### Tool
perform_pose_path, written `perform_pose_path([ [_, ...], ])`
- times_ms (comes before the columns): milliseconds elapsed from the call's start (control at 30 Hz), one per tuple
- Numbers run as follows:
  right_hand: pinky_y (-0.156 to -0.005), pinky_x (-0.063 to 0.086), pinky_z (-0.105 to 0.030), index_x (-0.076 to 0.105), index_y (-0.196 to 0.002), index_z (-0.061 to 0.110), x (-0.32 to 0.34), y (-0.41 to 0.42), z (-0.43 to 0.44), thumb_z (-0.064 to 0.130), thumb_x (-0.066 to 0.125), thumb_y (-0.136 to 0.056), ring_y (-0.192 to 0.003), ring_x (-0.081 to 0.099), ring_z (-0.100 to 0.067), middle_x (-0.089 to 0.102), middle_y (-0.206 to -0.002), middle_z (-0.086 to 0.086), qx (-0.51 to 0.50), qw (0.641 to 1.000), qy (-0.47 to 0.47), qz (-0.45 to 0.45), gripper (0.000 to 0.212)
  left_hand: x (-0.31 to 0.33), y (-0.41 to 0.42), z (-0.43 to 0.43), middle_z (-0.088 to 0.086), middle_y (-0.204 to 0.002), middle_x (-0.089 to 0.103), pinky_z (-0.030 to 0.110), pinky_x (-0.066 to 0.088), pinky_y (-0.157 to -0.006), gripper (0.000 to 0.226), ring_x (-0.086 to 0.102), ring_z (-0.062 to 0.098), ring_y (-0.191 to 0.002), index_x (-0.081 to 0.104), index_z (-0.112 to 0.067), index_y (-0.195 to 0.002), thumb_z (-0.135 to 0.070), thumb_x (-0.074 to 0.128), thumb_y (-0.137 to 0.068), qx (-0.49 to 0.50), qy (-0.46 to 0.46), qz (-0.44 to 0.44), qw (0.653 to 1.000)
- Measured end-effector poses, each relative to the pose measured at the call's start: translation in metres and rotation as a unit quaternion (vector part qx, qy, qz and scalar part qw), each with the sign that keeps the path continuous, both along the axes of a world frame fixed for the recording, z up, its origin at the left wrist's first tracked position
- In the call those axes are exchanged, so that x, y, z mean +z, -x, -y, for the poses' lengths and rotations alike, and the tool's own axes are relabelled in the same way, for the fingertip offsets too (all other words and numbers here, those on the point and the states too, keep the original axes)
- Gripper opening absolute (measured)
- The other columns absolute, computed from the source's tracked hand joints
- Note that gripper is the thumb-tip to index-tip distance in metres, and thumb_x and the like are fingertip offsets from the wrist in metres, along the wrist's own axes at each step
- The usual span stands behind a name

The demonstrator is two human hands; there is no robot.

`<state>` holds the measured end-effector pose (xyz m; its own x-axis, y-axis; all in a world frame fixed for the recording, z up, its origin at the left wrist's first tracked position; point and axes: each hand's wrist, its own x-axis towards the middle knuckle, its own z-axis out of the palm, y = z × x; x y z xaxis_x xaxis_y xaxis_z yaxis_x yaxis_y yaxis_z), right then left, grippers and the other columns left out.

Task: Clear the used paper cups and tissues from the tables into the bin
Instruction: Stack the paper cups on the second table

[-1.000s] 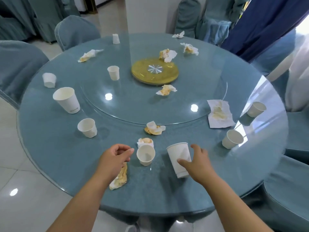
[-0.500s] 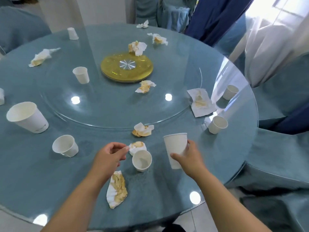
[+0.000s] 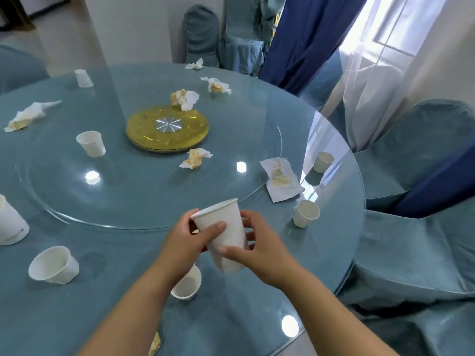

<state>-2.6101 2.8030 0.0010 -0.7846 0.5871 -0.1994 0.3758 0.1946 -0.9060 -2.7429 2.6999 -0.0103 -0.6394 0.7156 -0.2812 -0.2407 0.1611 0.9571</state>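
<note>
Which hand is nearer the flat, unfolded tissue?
Right. The right hand is in front of the flat tissue, slightly left; the left hand is farther left, across the tall cup both hold.

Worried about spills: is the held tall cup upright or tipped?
Tipped: tall cup leans rim-left, held by left hand and right hand.

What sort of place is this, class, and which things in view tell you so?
Most likely a banquet hall or restaurant dining room after a meal: a large round table with a glass turntable, fabric-covered chairs around it, and used paper cups and stained tissues scattered on top.
</note>
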Motion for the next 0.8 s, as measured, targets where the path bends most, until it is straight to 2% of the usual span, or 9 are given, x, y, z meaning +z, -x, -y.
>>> perform_pose_path([
  [100,-0.079,0.052,-0.020,0.042,-0.128,0.043,0.006,0.001,-0.018,0.039,0.075,-0.077,-0.104,0.056,-0.002,0.051,-0.120,0.025,0.029,1.000,-0.004,-0.005,0.061,0.005,0.000,-0.012,0.004,-0.100,0.069,0.036,0.057,-0.074,0.069,0.067,0.021,-0.093,0.060,-0.024,-0.104,-0.044,0.081,-0.041,0.045,-0.024,-0.003,0.999],
  [200,-0.085,0.050,-0.021,0.050,-0.122,0.038,0.007,0.006,-0.038,0.043,0.071,-0.080,-0.104,0.056,0.001,0.053,-0.120,0.023,0.036,0.999,-0.032,0.014,0.047,0.010,0.007,-0.014,0.000,-0.105,0.067,0.038,0.057,-0.077,0.085,0.066,0.015,-0.092,0.058,-0.025,-0.114,-0.048,0.081,-0.035,0.092,-0.027,-0.022,0.995],
  [333,-0.066,0.046,-0.009,0.060,-0.105,0.033,0.006,0.028,-0.054,0.038,0.068,-0.084,-0.090,0.059,0.004,0.062,-0.104,0.019,0.044,0.998,-0.041,0.008,0.023,0.016,0.022,0.002,0.000,-0.108,0.065,0.025,0.053,-0.061,0.095,0.065,0.011,-0.086,0.055,-0.021,-0.120,-0.047,0.080,-0.032,0.164,-0.029,-0.051,0.985],
  [400,-0.062,0.045,-0.008,0.062,-0.099,0.032,0.004,0.045,-0.056,0.033,0.068,-0.085,-0.084,0.060,0.003,0.065,-0.098,0.017,0.062,0.998,-0.033,-0.001,0.015,0.017,0.029,0.019,-0.001,-0.108,0.065,0.021,0.051,-0.059,0.091,0.064,0.009,-0.083,0.056,-0.022,-0.118,-0.044,0.082,-0.035,0.209,-0.027,-0.061,0.976],
  [500,-0.067,0.046,-0.012,0.063,-0.093,0.031,-0.003,0.074,-0.050,0.030,0.070,-0.084,-0.085,0.063,-0.007,0.067,-0.094,0.013,0.093,0.996,-0.016,-0.006,0.011,0.018,0.037,0.049,-0.001,-0.111,0.064,0.024,0.049,-0.066,0.076,0.062,0.011,-0.089,0.055,-0.024,-0.115,-0.029,0.087,-0.046,0.279,-0.023,-0.061,0.958],
  [600,-0.071,0.047,-0.017,0.064,-0.093,0.030,-0.010,0.103,-0.034,0.029,0.071,-0.084,-0.087,0.064,-0.011,0.068,-0.092,0.009,0.123,0.992,-0.002,0.000,0.011,0.018,0.046,0.082,0.005,-0.113,0.063,0.026,0.049,-0.068,0.077,0.061,0.015,-0.090,0.054,-0.017,-0.119,-0.021,0.087,-0.050,0.338,-0.030,-0.055,0.939],
  [667,-0.072,0.048,-0.020,0.064,-0.093,0.029,-0.013,0.122,-0.021,0.030,0.071,-0.084,-0.086,0.064,-0.012,0.068,-0.091,0.008,0.142,0.990,-0.001,0.006,0.011,0.018,0.054,0.104,0.005,-0.113,0.064,0.027,0.050,-0.067,0.073,0.062,0.016,-0.090,0.054,-0.017,-0.119,-0.022,0.080,-0.050,0.358,-0.025,-0.056,0.932],
  [800,-0.061,0.046,-0.011,0.065,-0.092,0.029,-0.015,0.162,0.012,0.031,0.070,-0.084,-0.080,0.063,-0.010,0.068,-0.089,0.008,0.180,0.983,-0.017,0.012,0.010,0.018,0.080,0.147,-0.003,-0.106,0.067,0.032,0.052,-0.072,0.078,0.066,0.012,-0.088,0.057,-0.029,-0.109,-0.039,0.083,-0.036,0.398,-0.004,-0.063,0.915],
])
